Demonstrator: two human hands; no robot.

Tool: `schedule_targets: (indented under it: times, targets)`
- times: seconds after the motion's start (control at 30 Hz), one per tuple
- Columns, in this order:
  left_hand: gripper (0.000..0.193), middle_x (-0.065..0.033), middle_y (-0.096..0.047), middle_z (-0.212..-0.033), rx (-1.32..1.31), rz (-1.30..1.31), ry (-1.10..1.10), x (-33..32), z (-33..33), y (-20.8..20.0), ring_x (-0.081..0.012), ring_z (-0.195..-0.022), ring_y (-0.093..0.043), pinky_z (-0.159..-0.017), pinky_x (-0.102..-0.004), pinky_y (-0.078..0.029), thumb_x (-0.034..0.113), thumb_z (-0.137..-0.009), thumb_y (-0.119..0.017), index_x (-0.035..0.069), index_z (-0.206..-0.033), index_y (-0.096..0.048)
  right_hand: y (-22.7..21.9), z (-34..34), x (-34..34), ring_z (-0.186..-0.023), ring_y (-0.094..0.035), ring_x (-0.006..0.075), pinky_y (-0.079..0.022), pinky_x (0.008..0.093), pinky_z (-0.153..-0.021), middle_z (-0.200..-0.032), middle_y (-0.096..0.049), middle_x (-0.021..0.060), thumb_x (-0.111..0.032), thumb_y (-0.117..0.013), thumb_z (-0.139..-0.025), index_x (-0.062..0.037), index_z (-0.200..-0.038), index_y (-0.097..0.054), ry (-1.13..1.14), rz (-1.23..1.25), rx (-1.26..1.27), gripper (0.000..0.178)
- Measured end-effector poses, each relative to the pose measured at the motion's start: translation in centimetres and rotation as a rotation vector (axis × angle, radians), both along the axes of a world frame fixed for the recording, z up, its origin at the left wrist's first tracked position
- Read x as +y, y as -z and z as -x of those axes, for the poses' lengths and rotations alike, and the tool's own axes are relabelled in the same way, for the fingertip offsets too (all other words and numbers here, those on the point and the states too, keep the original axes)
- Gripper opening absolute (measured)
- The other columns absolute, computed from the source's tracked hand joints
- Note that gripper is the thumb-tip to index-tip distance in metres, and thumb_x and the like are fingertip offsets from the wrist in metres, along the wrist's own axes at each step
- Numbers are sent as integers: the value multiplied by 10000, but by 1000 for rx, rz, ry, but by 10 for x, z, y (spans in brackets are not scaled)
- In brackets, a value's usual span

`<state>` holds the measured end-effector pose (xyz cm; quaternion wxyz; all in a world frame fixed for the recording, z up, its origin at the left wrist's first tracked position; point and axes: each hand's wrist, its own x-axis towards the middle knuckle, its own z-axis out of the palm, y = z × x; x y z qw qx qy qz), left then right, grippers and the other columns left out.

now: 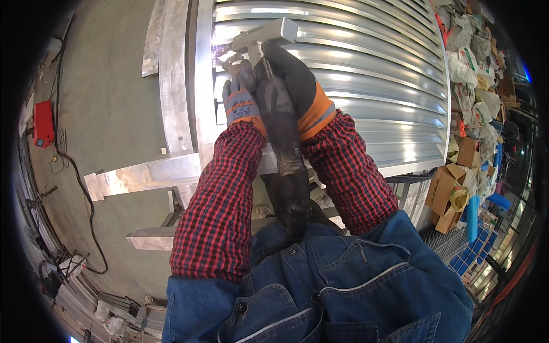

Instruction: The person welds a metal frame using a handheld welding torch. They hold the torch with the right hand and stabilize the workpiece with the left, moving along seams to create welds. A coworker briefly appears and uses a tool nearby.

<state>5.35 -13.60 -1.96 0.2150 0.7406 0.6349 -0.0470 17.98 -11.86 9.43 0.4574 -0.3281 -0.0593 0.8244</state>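
Both my hands wear dark grey gloves with orange cuffs. My right hand [294, 74] is closed round the handle of a welding gun [266, 35] with a pale grey T-shaped head. Beside its nozzle, my left hand [243, 94] has its fingers curled against the gun's left side; its fingertips are partly hidden. A purple-white glow shows at the nozzle tip, over the inner edge of a metal frame [205, 74]. That frame borders a panel of shiny metal slats [372, 86]. A black-sleeved cable [277, 108] runs from the gun back toward my body, between my forearms.
Flat metal bars [174, 86] lie left of the panel, and another bar [148, 174] juts out leftward. A red box [43, 124] with a dark cable [91, 211] stands on the floor at far left. Bags [466, 66] and cardboard boxes [446, 188] are piled at right.
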Motion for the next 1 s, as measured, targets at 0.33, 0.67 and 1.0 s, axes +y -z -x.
schedule_targets:
  times: [0.33, 0.67, 1.0]
  targets:
    - [640, -168, -438, -1665, -22, 121, -10, 1, -4, -31, -295, -1601, -305, -1351, -466, -132, 414, -1082, -495, 89, -1632, -444, -10, -3, -7, -888, -702, 216, -622, 359, -829, -1053, -706, 121, -359, -646, -1071, -5, -1240, -643, -28, -5, -38, 392]
    - [486, -145, -569, -1520, 144, -47, 110, -7, -3, -15, -278, -1500, -437, -1318, -474, -234, 312, -1077, -522, 115, -1517, -582, -13, 2, -16, -906, -700, 191, -605, 323, -797, -1066, -714, 96, -368, -642, -1074, -18, -1261, -648, 93, 25, -120, 396]
    - [440, -112, -499, -1615, -597, -140, -194, -8, 2, 64, -284, -1550, -390, -1303, -475, -267, 218, -1049, -575, 146, -1482, -613, -34, -13, -24, -801, -689, 181, -592, 312, -744, -952, -717, 105, -401, -637, -1073, -25, -1155, -668, 116, -33, -85, 386]
